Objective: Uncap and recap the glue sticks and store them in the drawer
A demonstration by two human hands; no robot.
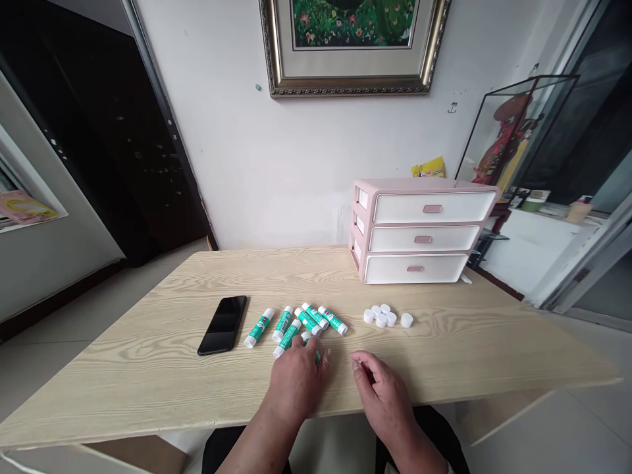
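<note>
Several green-and-white glue sticks (296, 324) lie uncapped in a loose row near the front of the wooden table (148, 368). My left hand (296, 382) rests palm down over the nearest stick, its fingers curled on it. My right hand (382, 388) hovers just right of it with the fingertips pinched together on something small and white, apparently a cap. A cluster of white caps (385, 317) lies to the right of the sticks.
A black phone (223, 324) lies flat left of the sticks. A pink-and-white three-drawer organiser (419, 230) stands at the table's back right, drawers closed. A framed picture hangs on the wall behind. A glass display case stands to the far right.
</note>
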